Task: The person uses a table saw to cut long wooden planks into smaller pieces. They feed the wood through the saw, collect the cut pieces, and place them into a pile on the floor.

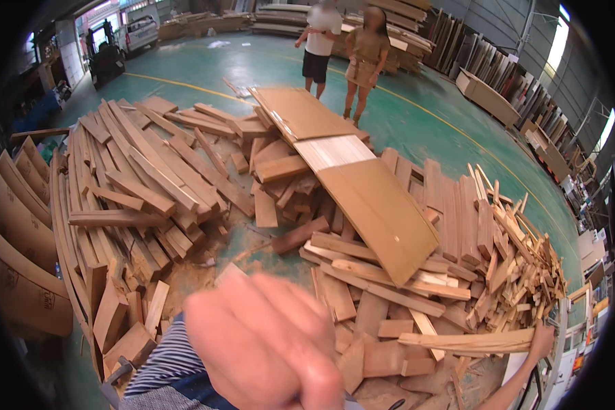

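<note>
Close up and blurred, my left hand (263,338) is raised at the bottom middle with its fingers curled in. Whatever it may hold is hidden. At the lower right, my right hand (543,339) is closed around the right end of a pale wooden strip (468,340). That strip lies almost level, its other end pointing left over the pile of wood offcuts (383,359). Behind my left hand shows a striped sleeve or cloth (167,359).
A long brown board (383,215) slopes across the heap. Stacked brown planks (126,164) fill the left, beside curved cardboard pieces (24,273). Thin sticks (526,266) pile up on the right. Two people (321,34) stand beyond on the green floor (417,130). A forklift (104,58) is far left.
</note>
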A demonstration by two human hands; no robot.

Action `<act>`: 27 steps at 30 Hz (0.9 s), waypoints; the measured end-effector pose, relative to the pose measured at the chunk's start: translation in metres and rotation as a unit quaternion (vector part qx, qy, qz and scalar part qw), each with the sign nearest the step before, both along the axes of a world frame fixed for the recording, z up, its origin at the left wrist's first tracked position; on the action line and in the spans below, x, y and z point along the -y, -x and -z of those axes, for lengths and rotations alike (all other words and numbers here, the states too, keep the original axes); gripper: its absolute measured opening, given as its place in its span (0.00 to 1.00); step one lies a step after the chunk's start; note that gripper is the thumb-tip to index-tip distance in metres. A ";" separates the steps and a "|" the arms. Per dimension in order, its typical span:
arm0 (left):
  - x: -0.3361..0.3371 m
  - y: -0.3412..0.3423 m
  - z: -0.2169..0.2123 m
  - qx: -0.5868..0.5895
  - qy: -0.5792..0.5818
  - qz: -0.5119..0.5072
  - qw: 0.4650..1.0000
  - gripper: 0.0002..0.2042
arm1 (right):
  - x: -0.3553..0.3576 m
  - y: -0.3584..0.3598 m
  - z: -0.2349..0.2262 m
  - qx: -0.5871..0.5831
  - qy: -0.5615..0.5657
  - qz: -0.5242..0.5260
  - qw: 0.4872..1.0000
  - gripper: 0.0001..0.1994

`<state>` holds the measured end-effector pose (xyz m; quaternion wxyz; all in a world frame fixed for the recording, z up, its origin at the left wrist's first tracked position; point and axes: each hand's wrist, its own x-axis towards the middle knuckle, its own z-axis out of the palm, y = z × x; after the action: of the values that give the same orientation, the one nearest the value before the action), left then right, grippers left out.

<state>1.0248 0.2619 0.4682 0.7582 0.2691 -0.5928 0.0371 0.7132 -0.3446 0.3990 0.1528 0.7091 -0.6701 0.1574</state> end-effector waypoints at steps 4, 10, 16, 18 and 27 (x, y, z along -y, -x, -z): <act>0.008 -0.001 0.007 -0.055 0.032 0.071 0.995 0.11 | 0.008 -0.003 -0.001 0.011 -0.024 -0.002 1.000 0.31; 0.018 -0.008 -0.013 -0.061 0.054 0.220 0.972 0.11 | 0.003 -0.024 -0.003 0.010 -0.011 0.006 1.000 0.26; 0.013 0.003 -0.038 -0.057 0.025 0.304 0.951 0.14 | 0.010 -0.034 0.002 0.013 0.008 -0.002 1.000 0.27; 0.014 0.004 -0.042 -0.058 0.027 0.308 0.949 0.13 | 0.019 -0.033 0.007 0.012 0.009 -0.003 1.000 0.27; 0.024 -0.033 0.017 -0.040 0.037 0.168 0.984 0.17 | 0.014 -0.031 0.003 0.009 0.006 -0.013 1.000 0.28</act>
<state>1.0580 0.2375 0.4507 0.7861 0.1387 -0.5969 -0.0803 0.7445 -0.3582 0.3958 0.1492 0.7155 -0.6610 0.1700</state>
